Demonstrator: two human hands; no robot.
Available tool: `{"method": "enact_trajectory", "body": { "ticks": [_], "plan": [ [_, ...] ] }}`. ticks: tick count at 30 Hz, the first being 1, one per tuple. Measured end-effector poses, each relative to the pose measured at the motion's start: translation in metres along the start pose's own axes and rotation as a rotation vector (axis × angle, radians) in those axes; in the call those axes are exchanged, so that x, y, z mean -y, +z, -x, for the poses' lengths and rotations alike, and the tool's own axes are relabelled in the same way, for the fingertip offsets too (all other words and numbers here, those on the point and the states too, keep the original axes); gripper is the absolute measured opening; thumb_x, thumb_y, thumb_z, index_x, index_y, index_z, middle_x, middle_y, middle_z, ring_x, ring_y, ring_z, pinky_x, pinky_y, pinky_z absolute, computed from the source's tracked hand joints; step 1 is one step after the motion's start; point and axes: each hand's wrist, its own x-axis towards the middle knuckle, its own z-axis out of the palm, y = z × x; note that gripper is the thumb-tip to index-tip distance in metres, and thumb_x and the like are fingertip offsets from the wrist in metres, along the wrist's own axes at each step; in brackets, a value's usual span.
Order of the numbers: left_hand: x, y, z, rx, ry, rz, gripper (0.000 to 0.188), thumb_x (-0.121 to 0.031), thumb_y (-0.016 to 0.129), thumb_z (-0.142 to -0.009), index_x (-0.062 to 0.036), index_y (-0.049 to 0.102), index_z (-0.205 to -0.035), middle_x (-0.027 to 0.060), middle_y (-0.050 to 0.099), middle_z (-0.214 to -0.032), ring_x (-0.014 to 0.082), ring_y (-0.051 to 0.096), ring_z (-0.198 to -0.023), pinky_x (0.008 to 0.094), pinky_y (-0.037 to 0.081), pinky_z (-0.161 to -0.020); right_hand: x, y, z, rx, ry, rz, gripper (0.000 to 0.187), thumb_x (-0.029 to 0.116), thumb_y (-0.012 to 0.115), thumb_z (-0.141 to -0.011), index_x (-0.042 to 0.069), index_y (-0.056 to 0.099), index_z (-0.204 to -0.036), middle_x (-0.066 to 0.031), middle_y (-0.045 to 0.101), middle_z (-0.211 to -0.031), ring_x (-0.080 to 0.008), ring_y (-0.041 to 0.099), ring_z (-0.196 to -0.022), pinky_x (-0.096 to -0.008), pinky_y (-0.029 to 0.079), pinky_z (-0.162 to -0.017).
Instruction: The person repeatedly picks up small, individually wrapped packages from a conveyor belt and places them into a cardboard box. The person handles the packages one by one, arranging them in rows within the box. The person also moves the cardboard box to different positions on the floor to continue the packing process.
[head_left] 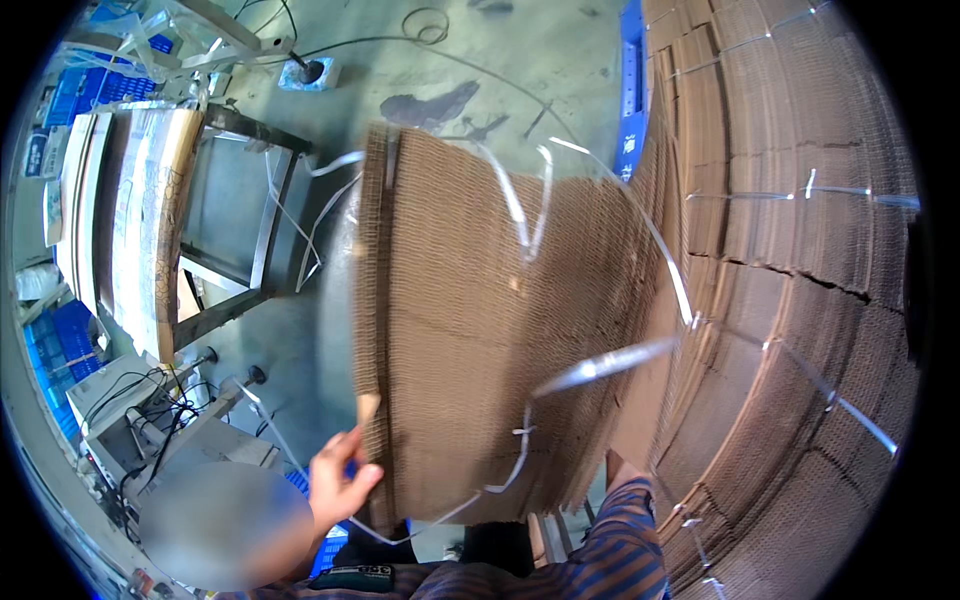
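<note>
Brown cardboard [460,320] looks wide, maybe why your left hand [337,480] pinches one edge; I can't tell if your right hand [622,469] pinches too.

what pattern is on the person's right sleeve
The right sleeve is striped, in bluish and brownish bands; it shows in the head view, at the lower edge.

Cardboard stack [460,300] is between bench [260,130] and bundles [760,235]

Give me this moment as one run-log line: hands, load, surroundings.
left hand: at cardboard stack, left edge | right hand: mostly hidden by cardboard | white strapping: slack over stack | right side: strapped cardboard piles
</note>
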Motion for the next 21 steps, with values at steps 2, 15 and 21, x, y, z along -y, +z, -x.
{"method": "enact_trajectory", "body": {
  "ticks": [2,15,21],
  "plan": [
    [0.021,0.053,-0.028,-0.036,0.074,0.242,0.067,-0.046,0.044,-0.09,0.0014,0.034,-0.136,0.018,0.049,-0.115,0.0286,0.046,-0.105,0.0374,0.035,-0.092,-0.025,-0.029,0.025,-0.028,0.035,-0.042,0.091,0.077,0.032,-0.075,0.007,0.03,-0.134,-0.0131,0.032,-0.131,-0.0291,0.032,-0.12,-0.0425,0.028,-0.099],
    [0.201,0.12,-0.148,-0.072,-0.139,1.091,0.065,-0.057,0.029,-0.091,-0.0107,0.033,-0.137,0.0089,0.039,-0.137,0.0266,0.04,-0.122,0.044,0.035,-0.101,-0.066,-0.036,0.067,-0.293,0.273,-0.282,0.075,0.069,0.042,-0.075,0.009,0.04,-0.12,-0.0075,0.039,-0.109,-0.0236,0.039,-0.101,-0.0379,0.034,-0.087],
    [0.051,-0.02,-0.264,0.284,-0.298,1.423,0.067,-0.057,0.025,-0.092,-0.0128,0.02,-0.142,0.0075,0.032,-0.141,0.0235,0.037,-0.126,0.0402,0.03,-0.105,0.002,0.013,0.036,-0.297,0.214,-0.312,0.068,0.066,0.047,-0.075,0.009,0.045,-0.113,-0.0049,0.042,-0.099,-0.0211,0.042,-0.093,-0.0358,0.038,-0.082]
  ]
}}
